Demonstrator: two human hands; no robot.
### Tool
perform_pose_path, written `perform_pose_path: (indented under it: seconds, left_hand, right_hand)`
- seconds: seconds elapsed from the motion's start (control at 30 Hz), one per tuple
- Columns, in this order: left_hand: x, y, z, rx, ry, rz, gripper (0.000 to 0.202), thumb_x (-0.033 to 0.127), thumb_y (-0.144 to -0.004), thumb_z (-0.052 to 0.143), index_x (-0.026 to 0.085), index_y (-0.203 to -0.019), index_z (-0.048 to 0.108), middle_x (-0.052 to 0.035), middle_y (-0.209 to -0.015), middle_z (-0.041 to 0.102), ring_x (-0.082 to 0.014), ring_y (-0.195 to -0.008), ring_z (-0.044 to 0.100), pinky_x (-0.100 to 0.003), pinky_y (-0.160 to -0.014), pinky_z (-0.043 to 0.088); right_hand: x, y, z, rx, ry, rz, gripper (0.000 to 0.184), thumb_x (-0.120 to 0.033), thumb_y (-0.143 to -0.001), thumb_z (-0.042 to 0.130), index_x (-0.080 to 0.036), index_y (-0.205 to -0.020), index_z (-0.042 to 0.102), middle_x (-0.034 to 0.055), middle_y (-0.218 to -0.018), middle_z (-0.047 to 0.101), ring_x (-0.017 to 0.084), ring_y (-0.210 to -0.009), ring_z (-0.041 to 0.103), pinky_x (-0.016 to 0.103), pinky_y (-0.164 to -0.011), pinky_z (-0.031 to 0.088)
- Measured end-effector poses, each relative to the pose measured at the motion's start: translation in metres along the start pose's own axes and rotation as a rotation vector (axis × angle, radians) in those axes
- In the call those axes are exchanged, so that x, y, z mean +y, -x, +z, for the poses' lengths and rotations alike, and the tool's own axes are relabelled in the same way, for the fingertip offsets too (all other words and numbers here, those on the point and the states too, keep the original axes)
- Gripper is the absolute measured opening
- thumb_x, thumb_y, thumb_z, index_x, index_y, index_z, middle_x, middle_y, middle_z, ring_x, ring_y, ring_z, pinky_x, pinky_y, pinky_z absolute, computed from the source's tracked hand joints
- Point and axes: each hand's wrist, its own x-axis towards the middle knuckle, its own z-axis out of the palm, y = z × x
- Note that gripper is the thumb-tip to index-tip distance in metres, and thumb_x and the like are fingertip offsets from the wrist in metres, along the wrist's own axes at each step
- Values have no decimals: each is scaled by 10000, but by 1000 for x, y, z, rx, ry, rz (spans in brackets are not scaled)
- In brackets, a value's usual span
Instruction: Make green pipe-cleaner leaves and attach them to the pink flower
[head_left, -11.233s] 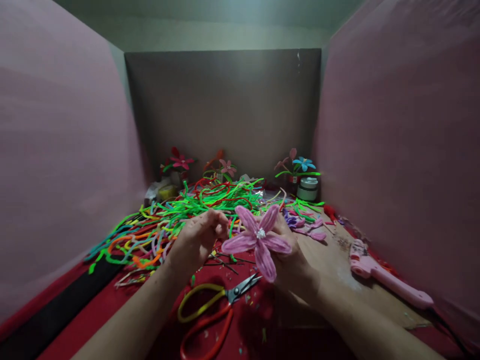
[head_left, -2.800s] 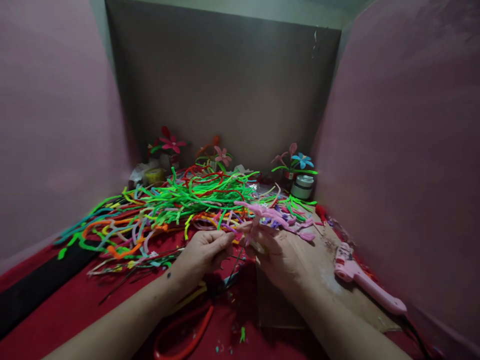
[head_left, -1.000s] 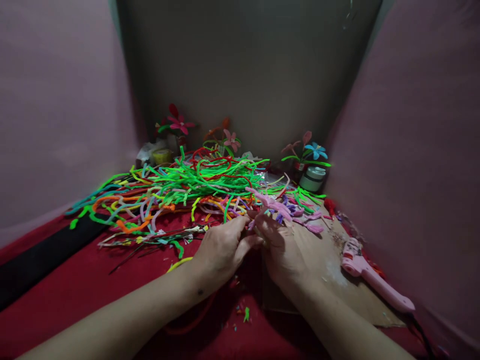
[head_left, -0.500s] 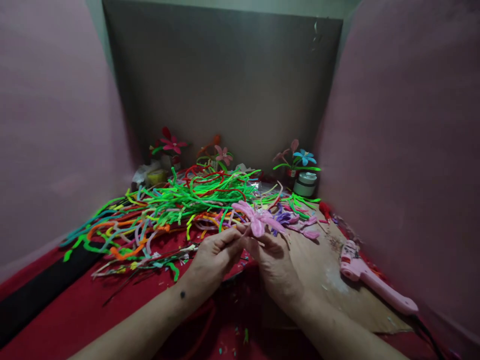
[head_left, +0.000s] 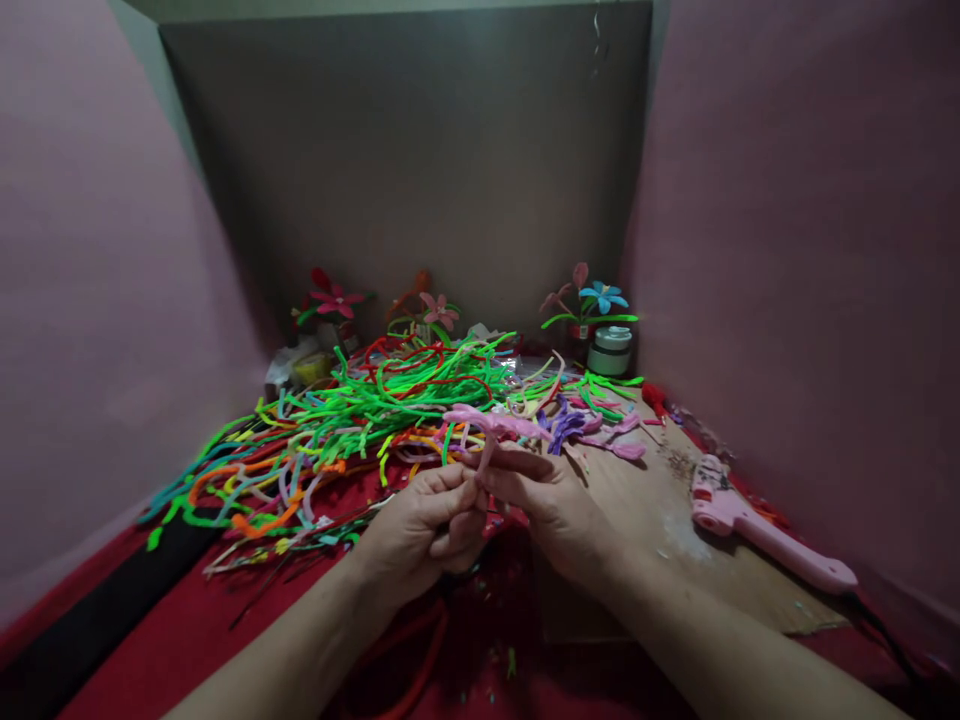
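A pink pipe-cleaner flower (head_left: 491,424) is seen edge-on just above my two hands, which meet at the middle of the red table. My right hand (head_left: 551,500) pinches the flower from below, fingers closed under its petals. My left hand (head_left: 427,525) is curled, its fingertips pressed together at the flower's stem right beside the right thumb. What the left fingers grip at the stem is too small to make out. A big heap of green, orange and red pipe cleaners (head_left: 352,410) lies just beyond the hands.
A pink glue gun (head_left: 757,535) lies on a cardboard sheet (head_left: 675,540) at the right. Finished flowers (head_left: 596,300) and a small white jar (head_left: 609,350) stand at the back wall. Purple and pink petal pieces (head_left: 592,430) lie behind my right hand. Pink panels close both sides.
The flower has tipped from facing me to lying flat, edge-on. Both hands stayed joined under it. The scissors seen at first are now hidden beneath my arms.
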Motion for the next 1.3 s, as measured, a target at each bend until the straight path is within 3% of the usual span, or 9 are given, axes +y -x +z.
perform_pose_path:
  seconds: [0.17,0.33,0.47,0.6,0.73,0.93,1.07,1.17,1.3]
  left_hand:
    - [3,4,-8,-156,-4,-68,119,254,-790,548,147,-744,571,86,-401,301,-14,-316,142,-153,-342,207]
    - [10,8,-2,-12,-317,2,210,330,-789,551,135,-713,566,59,-473,354,-23,-384,223,-157,-383,186]
    - [9,11,7,172,-781,235,144,288,-779,554,149,-784,593,16,-603,498,-69,-512,409,-173,-482,335]
    - [-2,10,5,323,-1224,627,121,189,-774,517,165,-844,612,-16,-698,610,-100,-560,518,-194,-562,400]
    - [-10,10,-3,354,-1416,820,154,129,-785,481,174,-840,618,-4,-613,594,-96,-510,531,-181,-536,397]
    - [-14,8,-11,301,-1285,695,178,127,-803,475,195,-877,622,16,-616,592,-92,-558,553,-171,-576,415]
    - [9,10,-1,321,-1118,569,168,155,-772,538,205,-915,610,-19,-910,615,-137,-871,556,-221,-795,407]
    - [32,20,11,432,-836,424,124,286,-794,535,184,-826,598,-1,-759,583,-106,-681,526,-202,-640,414]
    - [46,31,27,241,-540,263,378,479,-728,564,135,-573,555,13,-513,471,-75,-472,414,-195,-459,330]
  right_hand:
    - [-3,2,0,-129,-5,46,135,-301,-718,642,-201,-793,693,9,-752,626,143,-718,543,308,-776,408]
    - [-4,4,5,-45,75,-52,208,-392,-707,637,-243,-843,685,23,-829,642,210,-846,568,348,-782,431]
    - [-1,6,7,29,94,-85,254,-402,-736,604,-246,-928,659,17,-836,639,195,-791,584,318,-711,460]
    - [1,9,9,84,121,-161,215,-312,-745,618,-224,-941,628,5,-849,616,162,-779,569,281,-721,460]
    - [0,12,12,135,242,-257,96,-276,-757,605,-202,-809,636,4,-854,589,153,-835,543,264,-779,436]
    - [-3,12,14,139,203,-237,61,-258,-747,614,-203,-728,633,-21,-700,567,111,-611,517,255,-680,458]
    - [3,7,8,192,262,-339,141,-208,-737,625,-218,-874,659,14,-911,617,151,-828,561,294,-819,437]
    - [12,6,1,241,367,-414,135,-158,-735,617,-221,-839,676,36,-937,618,176,-906,552,325,-840,429]
    - [16,8,-3,241,489,-577,193,-100,-733,595,-249,-822,677,38,-989,592,183,-950,540,354,-861,418]
